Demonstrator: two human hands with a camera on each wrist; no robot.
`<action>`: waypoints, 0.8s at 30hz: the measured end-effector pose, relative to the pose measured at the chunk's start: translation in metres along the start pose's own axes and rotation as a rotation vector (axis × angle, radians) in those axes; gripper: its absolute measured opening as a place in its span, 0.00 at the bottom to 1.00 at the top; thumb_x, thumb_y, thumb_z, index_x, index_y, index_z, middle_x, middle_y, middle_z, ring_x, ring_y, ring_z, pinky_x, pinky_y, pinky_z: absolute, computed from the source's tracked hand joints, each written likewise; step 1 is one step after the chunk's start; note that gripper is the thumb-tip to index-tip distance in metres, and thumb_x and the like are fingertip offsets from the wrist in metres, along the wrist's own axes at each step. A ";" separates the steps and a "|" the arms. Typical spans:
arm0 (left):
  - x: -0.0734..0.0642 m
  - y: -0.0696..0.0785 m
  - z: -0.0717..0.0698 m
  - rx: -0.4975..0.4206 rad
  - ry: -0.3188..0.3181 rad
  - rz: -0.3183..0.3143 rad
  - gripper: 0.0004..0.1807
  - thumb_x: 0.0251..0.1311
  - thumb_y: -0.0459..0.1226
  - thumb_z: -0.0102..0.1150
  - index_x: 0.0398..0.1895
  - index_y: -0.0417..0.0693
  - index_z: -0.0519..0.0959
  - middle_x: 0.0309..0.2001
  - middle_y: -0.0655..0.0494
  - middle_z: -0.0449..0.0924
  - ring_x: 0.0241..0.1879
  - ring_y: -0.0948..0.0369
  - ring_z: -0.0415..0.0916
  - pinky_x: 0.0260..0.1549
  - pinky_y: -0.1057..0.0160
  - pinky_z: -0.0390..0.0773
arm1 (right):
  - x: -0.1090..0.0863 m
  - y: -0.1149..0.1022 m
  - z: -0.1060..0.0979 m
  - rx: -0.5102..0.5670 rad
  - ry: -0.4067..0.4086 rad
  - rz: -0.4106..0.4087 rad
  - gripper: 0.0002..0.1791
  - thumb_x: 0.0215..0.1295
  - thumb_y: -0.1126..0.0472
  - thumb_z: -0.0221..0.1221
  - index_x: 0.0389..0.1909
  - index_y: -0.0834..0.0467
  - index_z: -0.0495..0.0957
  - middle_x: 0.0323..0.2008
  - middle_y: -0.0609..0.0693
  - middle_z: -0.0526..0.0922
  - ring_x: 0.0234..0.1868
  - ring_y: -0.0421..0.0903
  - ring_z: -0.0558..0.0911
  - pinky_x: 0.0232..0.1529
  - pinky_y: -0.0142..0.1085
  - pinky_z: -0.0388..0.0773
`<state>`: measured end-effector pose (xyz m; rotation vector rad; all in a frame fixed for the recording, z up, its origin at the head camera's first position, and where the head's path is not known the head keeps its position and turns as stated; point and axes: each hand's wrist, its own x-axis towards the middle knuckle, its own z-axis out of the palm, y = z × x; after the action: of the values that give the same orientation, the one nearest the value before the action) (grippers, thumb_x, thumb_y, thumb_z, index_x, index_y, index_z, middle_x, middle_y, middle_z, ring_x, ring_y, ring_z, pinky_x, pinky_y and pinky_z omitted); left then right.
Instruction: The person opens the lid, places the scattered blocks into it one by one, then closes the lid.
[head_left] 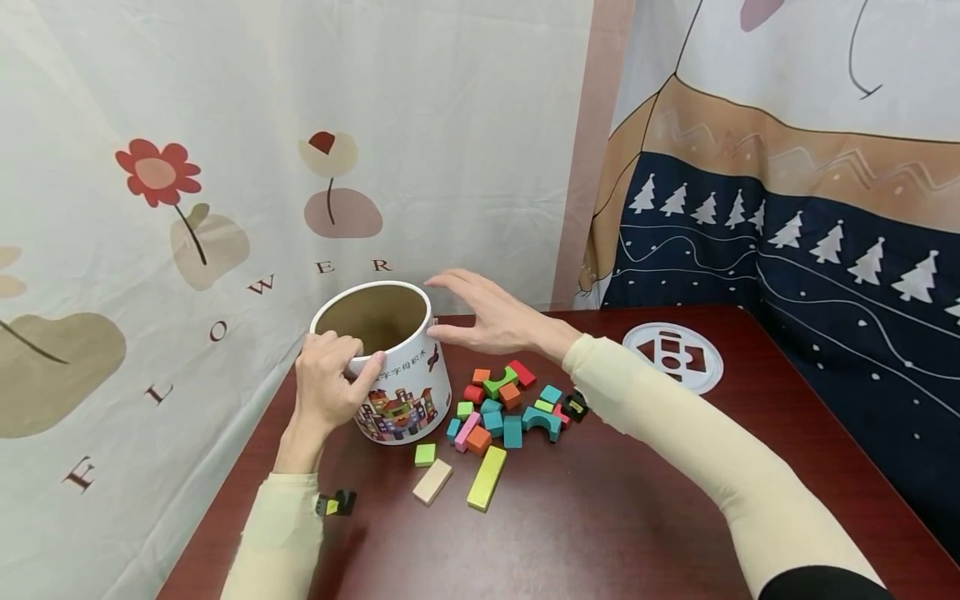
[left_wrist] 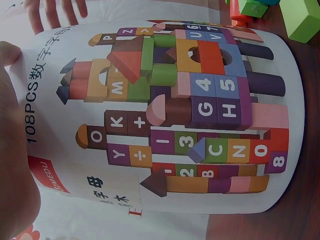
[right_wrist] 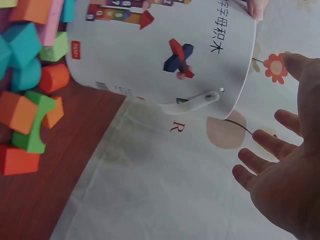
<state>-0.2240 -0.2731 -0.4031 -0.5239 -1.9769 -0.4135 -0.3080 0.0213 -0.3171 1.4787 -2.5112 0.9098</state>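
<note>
A white bucket, printed with a toy-block castle and lettering, stands at the left of the table, its open top showing a dim interior. My left hand grips the near left rim, thumb outside the wall and fingers over the edge. By the opposite side of the rim, my right hand is held up with its fingers spread and holds nothing. The right wrist view shows these fingers apart from the bucket wall and its white handle. Several coloured wooden blocks lie in a loose pile right of the bucket.
A white round lid with shaped cut-outs lies at the back right of the dark red table. In front of the pile are a yellow plank block, a plain wood block and a green block. Printed curtains hang behind.
</note>
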 end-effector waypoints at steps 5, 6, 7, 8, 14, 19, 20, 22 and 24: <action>0.000 0.000 -0.001 0.000 0.001 -0.002 0.26 0.66 0.51 0.59 0.16 0.47 0.65 0.15 0.54 0.62 0.21 0.52 0.59 0.35 0.45 0.63 | -0.023 0.003 -0.002 0.012 -0.015 0.022 0.44 0.76 0.39 0.68 0.86 0.52 0.67 0.86 0.54 0.68 0.87 0.55 0.68 0.87 0.61 0.66; 0.000 0.000 -0.001 0.000 0.001 -0.003 0.26 0.66 0.51 0.59 0.16 0.47 0.65 0.15 0.54 0.62 0.21 0.52 0.59 0.35 0.45 0.63 | -0.028 0.004 -0.002 0.016 -0.017 0.025 0.44 0.75 0.39 0.68 0.86 0.52 0.67 0.86 0.54 0.68 0.87 0.55 0.68 0.86 0.62 0.66; 0.000 0.000 -0.001 0.001 0.000 -0.003 0.25 0.66 0.51 0.59 0.16 0.47 0.65 0.15 0.54 0.62 0.21 0.52 0.59 0.35 0.45 0.63 | -0.033 0.005 -0.002 0.017 -0.019 0.027 0.45 0.75 0.38 0.68 0.86 0.51 0.67 0.86 0.54 0.68 0.87 0.56 0.68 0.86 0.62 0.66; 0.000 0.000 -0.001 0.002 0.000 -0.003 0.25 0.66 0.51 0.59 0.16 0.47 0.65 0.15 0.54 0.62 0.21 0.52 0.59 0.35 0.45 0.63 | -0.038 0.006 -0.001 0.020 -0.021 0.028 0.45 0.75 0.38 0.68 0.86 0.52 0.67 0.86 0.54 0.68 0.87 0.56 0.67 0.86 0.63 0.66; 0.000 0.001 -0.002 0.006 -0.017 -0.013 0.25 0.66 0.50 0.59 0.17 0.47 0.66 0.15 0.53 0.63 0.21 0.52 0.60 0.36 0.45 0.63 | -0.066 0.013 0.001 0.016 -0.016 0.016 0.44 0.75 0.40 0.69 0.85 0.52 0.68 0.85 0.54 0.70 0.86 0.56 0.68 0.85 0.62 0.68; 0.000 0.001 -0.002 0.010 -0.029 -0.015 0.25 0.67 0.51 0.59 0.17 0.46 0.66 0.15 0.53 0.64 0.22 0.52 0.61 0.37 0.46 0.64 | -0.091 0.021 0.002 0.019 0.004 0.059 0.43 0.74 0.40 0.70 0.85 0.49 0.69 0.85 0.52 0.70 0.86 0.54 0.69 0.84 0.63 0.69; 0.000 0.001 -0.002 0.009 -0.027 -0.013 0.25 0.67 0.51 0.59 0.17 0.46 0.66 0.15 0.53 0.64 0.22 0.52 0.60 0.37 0.45 0.64 | -0.096 0.022 0.003 0.020 0.006 0.065 0.43 0.74 0.40 0.70 0.85 0.49 0.69 0.85 0.53 0.71 0.85 0.55 0.70 0.84 0.64 0.69; -0.001 0.001 -0.002 0.005 -0.019 -0.011 0.25 0.67 0.50 0.59 0.17 0.46 0.66 0.15 0.53 0.64 0.22 0.52 0.60 0.37 0.45 0.63 | -0.106 0.026 0.004 0.020 0.009 0.072 0.43 0.74 0.41 0.70 0.84 0.50 0.70 0.84 0.53 0.71 0.85 0.55 0.70 0.83 0.66 0.68; -0.001 0.001 -0.001 0.001 -0.010 -0.009 0.26 0.67 0.51 0.59 0.17 0.47 0.66 0.15 0.53 0.64 0.22 0.52 0.60 0.36 0.46 0.63 | -0.115 0.030 0.005 0.022 0.011 0.074 0.43 0.73 0.43 0.71 0.84 0.50 0.70 0.84 0.53 0.72 0.84 0.56 0.70 0.83 0.66 0.69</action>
<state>-0.2223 -0.2733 -0.4030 -0.5176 -1.9900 -0.4167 -0.2705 0.1178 -0.3763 1.3912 -2.5723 0.9571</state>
